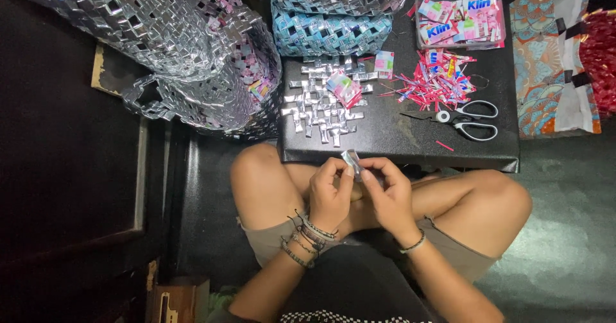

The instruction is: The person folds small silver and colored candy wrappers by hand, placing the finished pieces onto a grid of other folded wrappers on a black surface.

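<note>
My left hand (330,195) and my right hand (385,192) meet above my crossed legs, both pinching a small folded silver foil strip (352,162) between thumbs and fingertips. The strip stands up between the two hands, just in front of the near edge of a low black table (398,140). Cord bracelets circle my left wrist; one thin band is on my right wrist.
On the table lie a woven patch of silver folded strips (323,105), a heap of pink wrapper trimmings (435,79), scissors (467,119) and a clear box of wrappers (459,19). Woven silver baskets (192,47) stand at the far left, patterned cloth bags (555,60) on the right.
</note>
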